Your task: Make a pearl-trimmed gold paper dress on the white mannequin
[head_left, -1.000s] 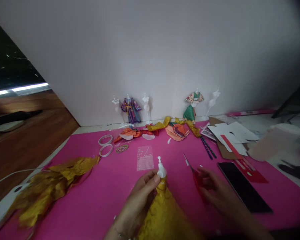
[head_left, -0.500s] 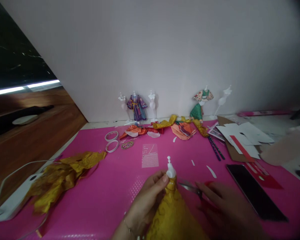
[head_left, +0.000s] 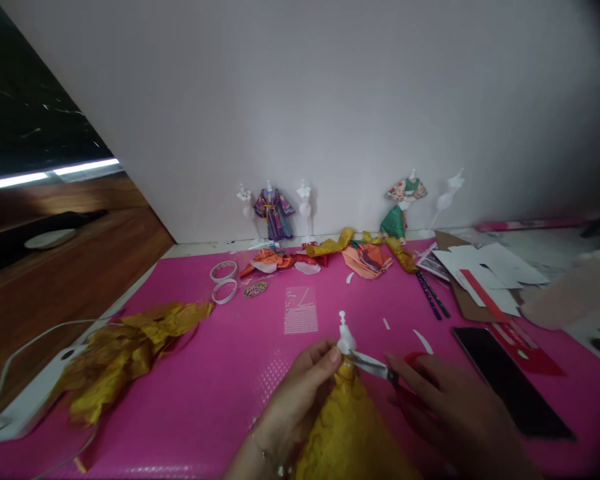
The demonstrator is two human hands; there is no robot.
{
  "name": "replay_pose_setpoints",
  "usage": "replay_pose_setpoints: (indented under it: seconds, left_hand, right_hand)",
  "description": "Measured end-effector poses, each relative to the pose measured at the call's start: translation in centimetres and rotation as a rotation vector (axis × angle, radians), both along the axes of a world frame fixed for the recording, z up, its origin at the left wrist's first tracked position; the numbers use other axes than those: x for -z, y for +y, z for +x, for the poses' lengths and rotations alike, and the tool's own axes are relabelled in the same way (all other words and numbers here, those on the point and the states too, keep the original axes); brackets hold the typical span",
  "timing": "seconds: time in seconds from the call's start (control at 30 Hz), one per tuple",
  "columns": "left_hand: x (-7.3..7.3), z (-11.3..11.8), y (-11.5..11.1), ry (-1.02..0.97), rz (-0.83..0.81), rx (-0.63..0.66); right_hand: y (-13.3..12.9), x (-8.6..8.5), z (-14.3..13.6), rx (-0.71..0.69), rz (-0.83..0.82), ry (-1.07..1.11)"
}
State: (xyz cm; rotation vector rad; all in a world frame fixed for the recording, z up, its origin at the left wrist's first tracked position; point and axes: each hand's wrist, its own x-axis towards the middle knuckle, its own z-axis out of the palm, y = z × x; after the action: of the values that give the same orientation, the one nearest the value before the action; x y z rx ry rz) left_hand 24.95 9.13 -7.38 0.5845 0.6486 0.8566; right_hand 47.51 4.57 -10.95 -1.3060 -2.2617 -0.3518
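Observation:
My left hand (head_left: pixel 305 383) is closed around the upper part of a small white doll mannequin (head_left: pixel 347 340), thumb against its chest. A yellow dress (head_left: pixel 353 423) covers the figure from the chest down, its skirt spreading to the bottom edge. In my right hand (head_left: pixel 445 400) are red-handled scissors (head_left: pixel 375 366), fingers around the handles. Their blade tips meet the top edge of the dress at the mannequin's bust; whether they cut into the cloth I cannot tell.
Crumpled yellow fabric (head_left: pixel 135 347) and a white power strip (head_left: pixel 35 393) lie left. A sheet of stick-on pearls (head_left: pixel 301 321) and tape rolls (head_left: pixel 224 291) lie ahead. A black phone (head_left: pixel 510 380) is right. Dressed and bare mannequins (head_left: pixel 274 210) stand along the wall.
The scissors have moved left and slightly up, from beside the dress to its top edge. The mannequin has shifted slightly right in my left hand.

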Motion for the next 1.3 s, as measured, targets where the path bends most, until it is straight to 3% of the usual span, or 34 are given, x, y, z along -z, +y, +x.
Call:
replay_pose_setpoints:
  seconds: [0.67,0.83,1.0,1.17,1.3]
  left_hand:
    - [0.1,0.2,0.3,0.26,0.124,-0.012]
    - [-0.1,0.5,0.4,0.255,0.11,-0.01]
    - [-0.6,0.9,0.5,0.211,0.085,0.008]
    - [-1.4,1.2,0.8,0.248,0.117,0.011]
    - [-2.4,0.2,1.7,0.228,0.127,-0.011]
  right_hand:
    - [0.1,-1.0,0.9,0.041,0.059,-0.122]
    - [-0.2,-0.9,0.9,0.095,0.061,-0.135]
    - [-0.1,-0.9,1.2,0.029,0.139,-0.1]
    - [-1.3,0.0,4.2,0.052,0.112,0.032]
    - [-4.6,2.8,8.2,0.109,-0.065,0.142]
